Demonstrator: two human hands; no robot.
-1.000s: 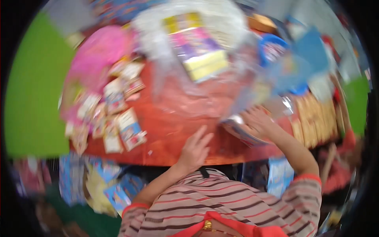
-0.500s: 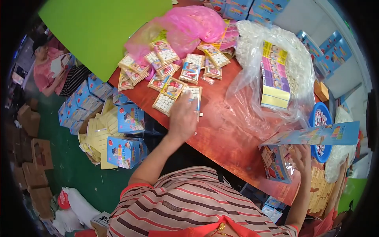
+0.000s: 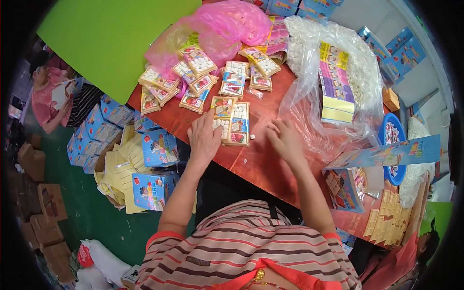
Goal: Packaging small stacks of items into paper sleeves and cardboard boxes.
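Two shallow wooden trays of small white blocks with colourful picture cards lie close together on the red table. My left hand point(image 3: 203, 140) is at the near left side of the left tray point(image 3: 223, 107), its fingers along the edge and its thumb over it, hiding that corner. The right tray point(image 3: 239, 123) lies against it. Just right of the trays sits a single white block point(image 3: 252, 137). My right hand point(image 3: 287, 142) hovers over the table beyond this block, holding nothing, with fingers apart and slightly bent. Further right stands an open blue box point(image 3: 344, 191), its long flap raised.
More filled trays point(image 3: 198, 60) are heaped at the back by a pink plastic bag point(image 3: 232, 21). A big clear bag of white blocks point(image 3: 314, 58) carries printed sheets point(image 3: 334, 87). A blue basin point(image 3: 392, 130) stands right. Left, below the table edge, are blue boxes point(image 3: 153, 191).
My right hand has left the blue box and come left over the table. My left hand has shifted from the trays' top to the left tray's side; the trays now lie straighter.
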